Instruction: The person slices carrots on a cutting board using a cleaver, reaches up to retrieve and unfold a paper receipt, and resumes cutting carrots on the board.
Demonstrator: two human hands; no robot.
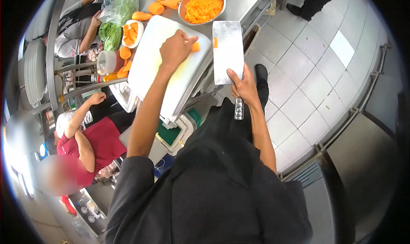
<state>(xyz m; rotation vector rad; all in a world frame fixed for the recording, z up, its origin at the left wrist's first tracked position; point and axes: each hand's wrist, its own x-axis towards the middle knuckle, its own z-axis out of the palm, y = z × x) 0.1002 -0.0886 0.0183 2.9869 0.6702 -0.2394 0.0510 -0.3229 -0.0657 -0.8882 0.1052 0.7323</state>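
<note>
One cleaver (229, 52), beside the cutting board (146, 67), its handle gripped by the right hand (244, 85); carrot fragment (215, 43) on blade. One carrot block (195, 47), on the board, at the curled left hand (175, 49); grasp cannot be told. One metal bowl (182, 11), shredded carrot (204, 8) inside, on the counter (240, 0).

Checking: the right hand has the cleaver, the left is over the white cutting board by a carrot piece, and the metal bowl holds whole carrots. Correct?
No, the head view shows the metal bowl holding shredded carrot, not whole ones. The right hand does have the cleaver, and the left hand is over the white cutting board by a carrot piece.
</note>
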